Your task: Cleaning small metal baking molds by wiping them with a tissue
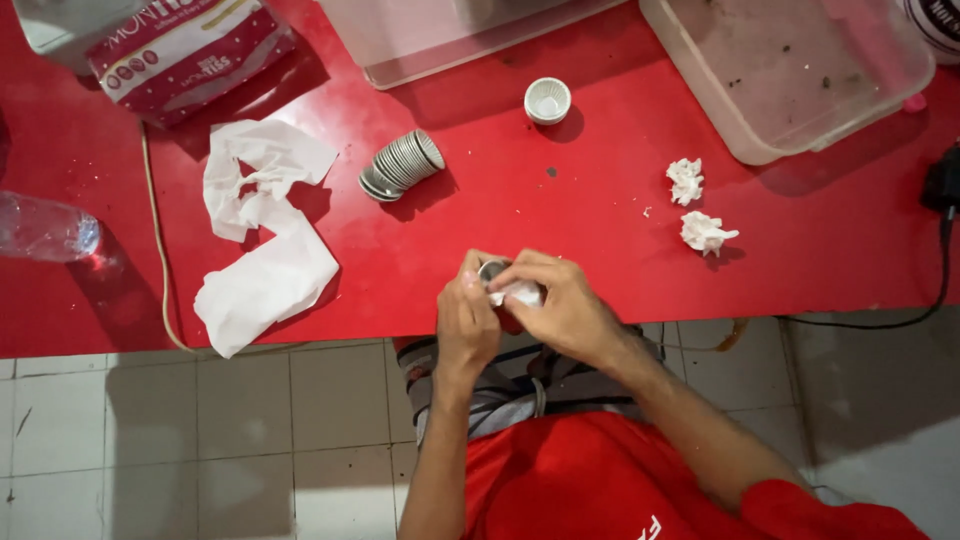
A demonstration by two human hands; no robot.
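Observation:
My left hand (466, 320) grips a small round silvery cup (490, 270) at the front edge of the red table (600, 200). My right hand (560, 305) presses a wad of white tissue (520, 293) against that cup. Both hands meet close together above my lap. Most of the cup is hidden by my fingers.
A tipped stack of several silvery cups (402, 164) lies behind, with one white cup (547, 100) upright further back. Torn tissue sheets (262, 235) lie left, two crumpled wads (695, 205) right. Clear plastic tubs (800, 70), a tissue pack (185, 50), a bottle (45, 228) and cables ring the table.

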